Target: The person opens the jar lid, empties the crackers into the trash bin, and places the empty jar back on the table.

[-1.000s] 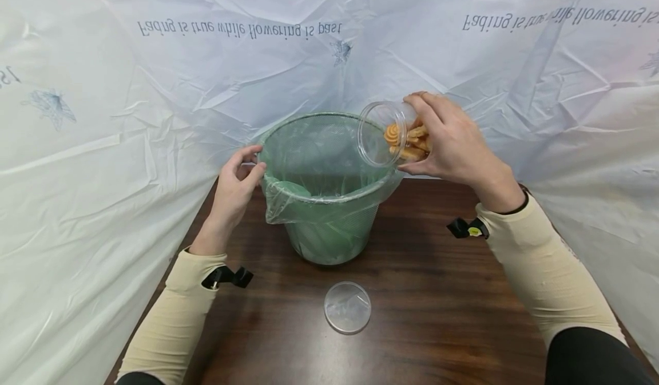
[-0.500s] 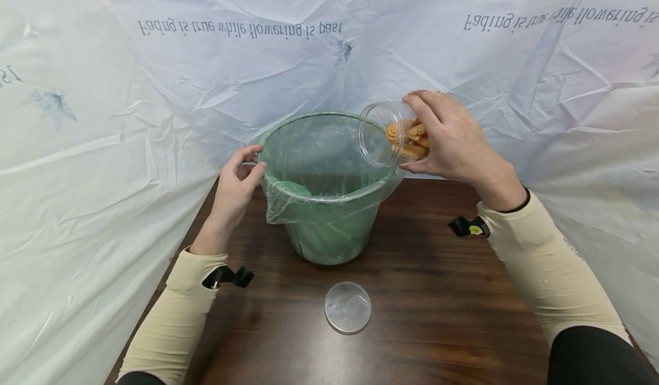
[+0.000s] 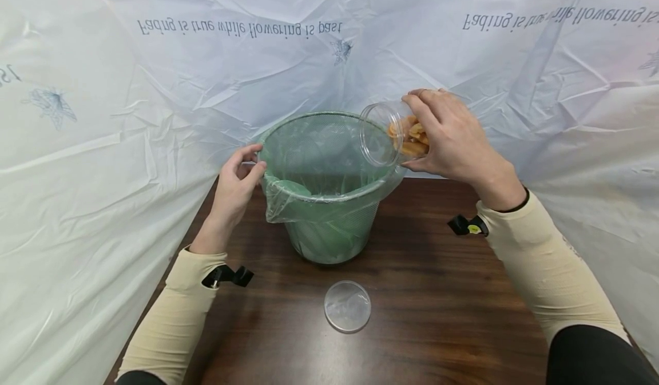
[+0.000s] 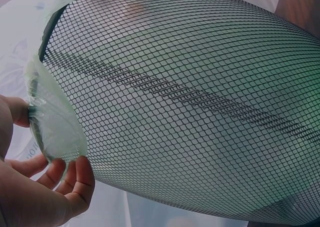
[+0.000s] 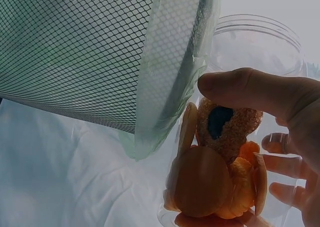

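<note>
A green mesh waste bin (image 3: 329,233) with a clear plastic liner (image 3: 288,207) folded over its rim stands on the table. My left hand (image 3: 237,187) grips the bin's rim at its left side; in the left wrist view, thumb and fingers (image 4: 84,179) pinch the rim and liner. My right hand (image 3: 453,139) holds a clear plastic jar (image 3: 378,136) tipped on its side, its uncovered mouth over the bin's right rim. Orange-brown snack pieces (image 5: 202,182) lie inside the jar, away from its mouth. Part of the jar is hidden behind the right hand.
A round clear lid (image 3: 347,307) lies flat on the dark wooden table (image 3: 427,293), in front of the bin. White plastic sheeting (image 3: 206,82) with printed lettering hangs behind and on both sides. Each wrist wears a small black camera mount (image 3: 465,226).
The jar has shifted very slightly to the right, and the snack pieces inside look a little differently turned. The left hand, bin and lid stay in place.
</note>
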The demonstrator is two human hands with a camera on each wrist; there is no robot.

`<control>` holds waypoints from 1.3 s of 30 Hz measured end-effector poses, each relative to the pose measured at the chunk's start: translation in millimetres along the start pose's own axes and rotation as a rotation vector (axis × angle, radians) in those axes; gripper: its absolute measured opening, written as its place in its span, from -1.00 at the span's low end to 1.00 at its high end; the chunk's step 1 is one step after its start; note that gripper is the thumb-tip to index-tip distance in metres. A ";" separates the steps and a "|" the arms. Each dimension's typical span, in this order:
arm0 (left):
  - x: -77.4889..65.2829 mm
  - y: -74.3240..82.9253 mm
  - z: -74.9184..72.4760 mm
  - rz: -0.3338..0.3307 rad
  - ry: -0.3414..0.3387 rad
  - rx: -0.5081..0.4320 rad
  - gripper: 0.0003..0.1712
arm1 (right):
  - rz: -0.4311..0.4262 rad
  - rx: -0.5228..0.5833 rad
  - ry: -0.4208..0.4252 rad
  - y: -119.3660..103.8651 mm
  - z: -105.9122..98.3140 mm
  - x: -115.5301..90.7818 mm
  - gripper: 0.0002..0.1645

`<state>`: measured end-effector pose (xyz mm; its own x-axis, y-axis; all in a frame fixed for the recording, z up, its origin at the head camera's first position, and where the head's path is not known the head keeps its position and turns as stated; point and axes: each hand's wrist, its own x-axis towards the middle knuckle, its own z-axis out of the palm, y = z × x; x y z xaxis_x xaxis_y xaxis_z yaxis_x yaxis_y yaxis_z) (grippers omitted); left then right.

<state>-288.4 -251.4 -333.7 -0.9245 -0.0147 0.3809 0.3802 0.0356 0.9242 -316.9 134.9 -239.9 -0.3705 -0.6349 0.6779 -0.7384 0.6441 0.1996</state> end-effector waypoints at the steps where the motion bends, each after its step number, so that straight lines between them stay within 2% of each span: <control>1: -0.1 0.0 0.0 0.000 0.001 0.003 -0.49 | 0.000 -0.004 -0.003 0.1 -0.1 0.0 0.36; 29: -1.4 0.9 0.5 0.002 -0.004 0.011 -0.48 | -0.057 -0.104 -0.023 -2.1 -0.4 0.6 0.33; 39: -1.8 1.2 0.7 -0.001 0.004 0.006 -0.49 | -0.085 -0.150 -0.023 -1.2 -0.1 1.9 0.38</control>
<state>-286.3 -250.6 -333.3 -0.9247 -0.0191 0.3801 0.3791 0.0419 0.9244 -316.6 132.9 -238.7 -0.3242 -0.6985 0.6379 -0.6760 0.6428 0.3604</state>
